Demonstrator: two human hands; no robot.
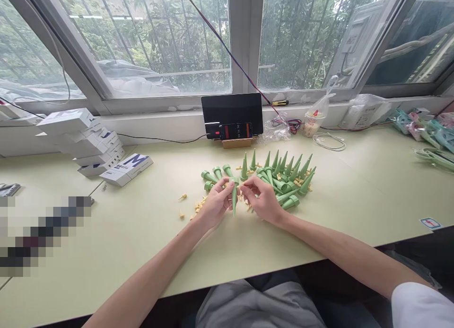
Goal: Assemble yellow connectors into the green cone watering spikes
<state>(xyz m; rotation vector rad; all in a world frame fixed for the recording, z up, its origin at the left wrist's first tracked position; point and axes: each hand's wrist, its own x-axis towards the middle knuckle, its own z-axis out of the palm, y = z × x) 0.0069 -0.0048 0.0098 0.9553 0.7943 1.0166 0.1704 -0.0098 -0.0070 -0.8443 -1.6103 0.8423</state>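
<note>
Steady the green spike (234, 201), gripped point-down in the left hand (215, 203), and squarely align beside it the tiny yellow piece (239, 186) seemingly pinched in the right hand (263, 198).

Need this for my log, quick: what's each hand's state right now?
Left hand: closed, holding a green cone.
Right hand: curled beside that cone; its grip cannot be told.

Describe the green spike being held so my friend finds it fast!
Start at the pale yellow table below the windows, then find the left hand near its middle. That hand holds the green spike. Its tip points down in the picture, while the standing spikes beyond it point up.
</note>
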